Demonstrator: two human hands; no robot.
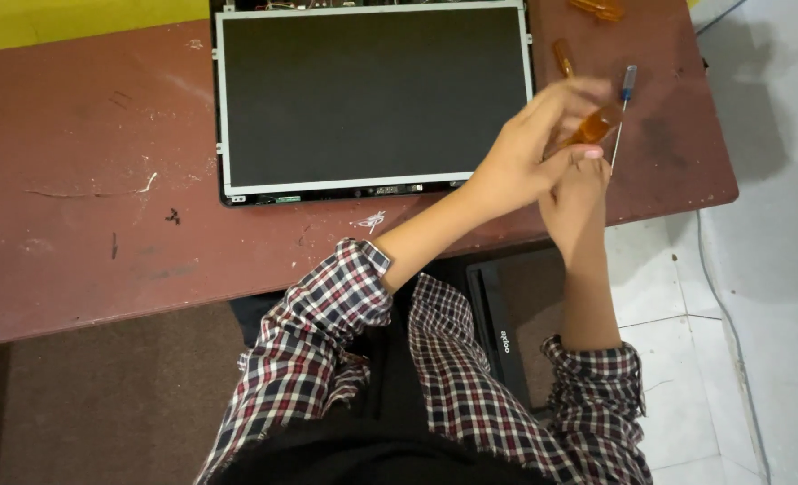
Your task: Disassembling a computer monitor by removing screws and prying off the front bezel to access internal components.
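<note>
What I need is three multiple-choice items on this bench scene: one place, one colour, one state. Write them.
1. Where does the screen panel lie? A on the floor; B on the table; C on a lap.
2. What colour is the held tool handle? A amber; B green; C white.
3. Is the panel A lit; B dark; C folded shut?
Key: B, it lies flat on the tabletop; A, the left hand and right hand grip an amber handle; B, its face is plain black.

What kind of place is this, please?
Probably a small electronics repair workshop. A bare display panel lies on a worn reddish-brown table, and both hands, left hand and right hand, hold an amber-handled screwdriver.
</note>
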